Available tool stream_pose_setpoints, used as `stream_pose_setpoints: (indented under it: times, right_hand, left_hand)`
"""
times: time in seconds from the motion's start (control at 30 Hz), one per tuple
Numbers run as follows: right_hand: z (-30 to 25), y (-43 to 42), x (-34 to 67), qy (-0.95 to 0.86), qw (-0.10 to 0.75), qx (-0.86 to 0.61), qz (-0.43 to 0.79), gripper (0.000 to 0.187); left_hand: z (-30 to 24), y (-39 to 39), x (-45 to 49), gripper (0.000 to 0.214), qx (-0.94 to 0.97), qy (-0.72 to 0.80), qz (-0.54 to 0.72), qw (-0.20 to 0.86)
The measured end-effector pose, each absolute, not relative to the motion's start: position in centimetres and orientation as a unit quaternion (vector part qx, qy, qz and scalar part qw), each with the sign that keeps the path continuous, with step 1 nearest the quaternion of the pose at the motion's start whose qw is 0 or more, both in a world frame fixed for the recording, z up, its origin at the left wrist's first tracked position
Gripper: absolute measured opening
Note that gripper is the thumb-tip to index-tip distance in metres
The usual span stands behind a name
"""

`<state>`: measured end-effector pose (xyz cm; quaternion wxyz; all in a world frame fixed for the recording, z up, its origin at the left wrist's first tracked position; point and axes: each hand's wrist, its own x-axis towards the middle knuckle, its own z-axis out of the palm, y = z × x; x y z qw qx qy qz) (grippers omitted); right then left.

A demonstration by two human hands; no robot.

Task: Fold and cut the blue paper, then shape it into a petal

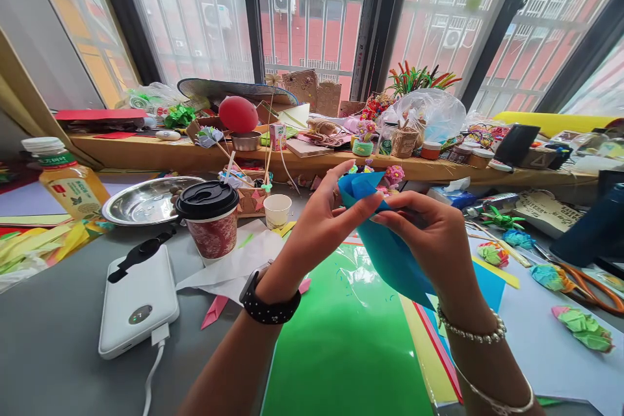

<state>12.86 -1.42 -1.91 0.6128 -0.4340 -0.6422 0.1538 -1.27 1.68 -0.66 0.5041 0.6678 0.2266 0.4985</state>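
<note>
Both hands hold a sheet of blue paper (pixel 390 253) up over a glossy green folder (pixel 346 331). The top of the paper is curled or folded over, while its lower part hangs down toward the right. My left hand (pixel 334 208) has its thumb pressed on the paper's upper edge, with the fingers behind it. At the right edge of the fold, my right hand (pixel 429 227) pinches the paper between thumb and fingers. Small blue scraps lie on the folder below. Pink crepe-like flowers (pixel 394 174) show just behind the hands.
A lidded coffee cup (pixel 212 221), a paper cup (pixel 277 210), a white power bank (pixel 141 299) and a metal plate (pixel 151 201) stand left. Crumpled paper balls (pixel 585 328) and orange-handled scissors (pixel 592 289) lie right. A cluttered sill (pixel 195 155) runs behind.
</note>
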Motion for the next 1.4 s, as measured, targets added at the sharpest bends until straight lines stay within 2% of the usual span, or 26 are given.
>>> stream_pose_setpoints:
  times: [0.23,0.4,0.5,0.6,0.67,0.73,0.9,1.03,1.1,1.2,1.3,1.4]
  right_hand:
    - [-1.7,-1.7,13.7,-0.591,0.650,-0.463,0.114,0.012]
    - [-1.5,-1.6,15.2,-0.564,0.685,-0.456,0.067,0.007]
    - [-1.6,-1.5,15.8,-0.568,0.695,-0.437,0.055,0.007]
    - [-1.7,-1.6,15.8,-0.582,0.691,-0.426,0.035,0.004]
    - [-1.6,-1.7,15.5,-0.611,0.673,-0.416,0.019,0.002]
    - [-1.5,-1.9,15.2,-0.650,0.644,-0.402,0.012,0.006]
    - [-1.5,-1.9,14.9,-0.714,0.603,-0.354,0.038,0.009]
    - [-1.8,-1.4,15.2,-0.668,0.618,-0.415,0.023,0.006]
    - [-1.9,-1.2,15.1,-0.623,0.635,-0.456,-0.024,0.011]
    - [-1.9,-1.3,14.6,-0.573,0.640,-0.484,-0.165,0.031]
    - [-1.8,-2.0,13.6,-0.583,0.585,-0.464,-0.321,0.039]
    - [-1.7,-2.9,12.4,-0.657,0.514,-0.429,-0.347,0.035]
  left_hand:
    - [-0.1,1.6,-2.3,0.049,0.667,0.248,0.512,0.481]
    - [0.1,2.8,-4.0,0.039,0.683,0.321,0.522,0.398]
    - [0.1,3.6,-4.9,0.043,0.713,0.383,0.511,0.290]
    - [0.0,3.8,-5.2,0.049,0.728,0.480,0.479,0.105]
    - [-0.1,3.6,-5.0,0.046,0.727,0.526,0.440,-0.009]
    - [-0.1,3.3,-4.6,0.039,0.736,0.535,0.410,-0.059]
    - [0.0,2.4,-4.1,0.028,0.763,0.479,0.429,-0.067]
    - [0.1,2.2,-4.3,0.021,0.768,0.458,0.446,-0.043]
    - [0.1,1.9,-4.3,0.020,0.767,0.459,0.448,-0.037]
    - [0.1,1.2,-3.8,0.018,0.767,0.458,0.446,-0.047]
    - [0.0,0.2,-2.9,0.017,0.773,0.445,0.442,-0.098]
    - [-0.2,-0.7,-2.1,0.017,0.776,0.427,0.439,-0.151]
